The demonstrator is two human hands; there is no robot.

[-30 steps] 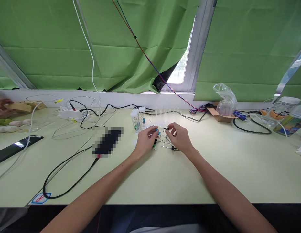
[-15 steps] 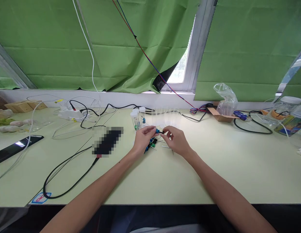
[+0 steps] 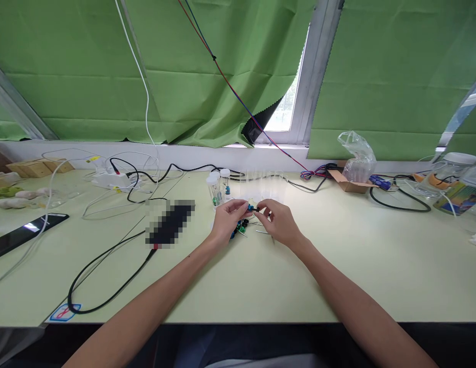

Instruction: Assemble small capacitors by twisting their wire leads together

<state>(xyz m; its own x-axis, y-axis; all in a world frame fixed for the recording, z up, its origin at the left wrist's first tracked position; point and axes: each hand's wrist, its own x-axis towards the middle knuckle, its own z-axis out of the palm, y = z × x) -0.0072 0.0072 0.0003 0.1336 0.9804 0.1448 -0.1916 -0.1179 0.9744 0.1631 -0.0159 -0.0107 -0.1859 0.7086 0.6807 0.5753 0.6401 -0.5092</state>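
Note:
My left hand (image 3: pixel 229 221) and my right hand (image 3: pixel 279 221) meet over the middle of the pale green table (image 3: pixel 261 276). Both are closed in a pinch, fingertips almost touching. Between them sits a small blue and black part (image 3: pixel 250 207), which looks like a small electronic component with wire legs. Under the hands lies a little heap of similar small parts (image 3: pixel 241 228) in blue, green and black. Two small clear vials with white caps (image 3: pixel 218 189) stand just behind my left hand.
A black cable (image 3: pixel 103 271) loops across the left of the table beside a blurred dark object (image 3: pixel 169 223). A phone (image 3: pixel 23 234) lies far left. A power strip (image 3: pixel 109 180), a cardboard box with a plastic bag (image 3: pixel 353 176) and jars (image 3: pixel 454 181) line the back edge.
My hands came together from slightly apart, and now hold the small part between their fingertips. Another person's hand at the far left edge has gone from view.

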